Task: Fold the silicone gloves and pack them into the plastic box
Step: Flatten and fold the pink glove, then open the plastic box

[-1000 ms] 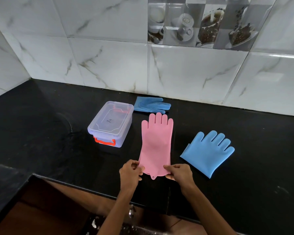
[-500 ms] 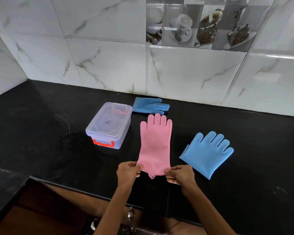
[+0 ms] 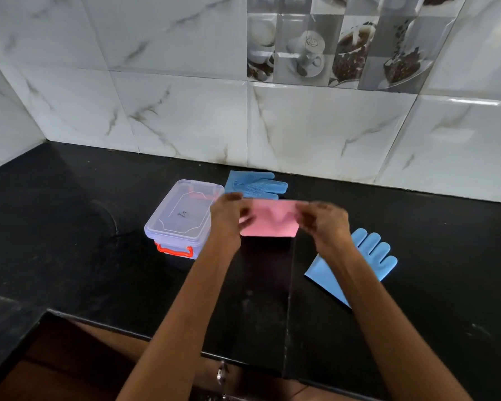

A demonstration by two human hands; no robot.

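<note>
The pink silicone glove [image 3: 269, 219] lies doubled over on the black counter, its cuff end brought up over its fingers. My left hand [image 3: 227, 218] grips the folded edge on the left side and my right hand [image 3: 324, 224] grips it on the right. A clear plastic box [image 3: 182, 217] with its lid on and an orange latch stands just left of the pink glove. One blue glove [image 3: 370, 256] lies flat to the right, partly under my right forearm. A second blue glove [image 3: 255, 185] with a ribbed palm lies behind, near the wall.
The black stone counter [image 3: 70, 241] ends at a tiled wall [image 3: 185, 117] behind and at a front edge near me, with a recessed drop at the lower left. A seam runs through the counter below the pink glove.
Both hands lifted the pink glove's cuff from the near edge and carried it away from me over the fingers, folding the glove in half. The view has tilted so the items sit lower.
</note>
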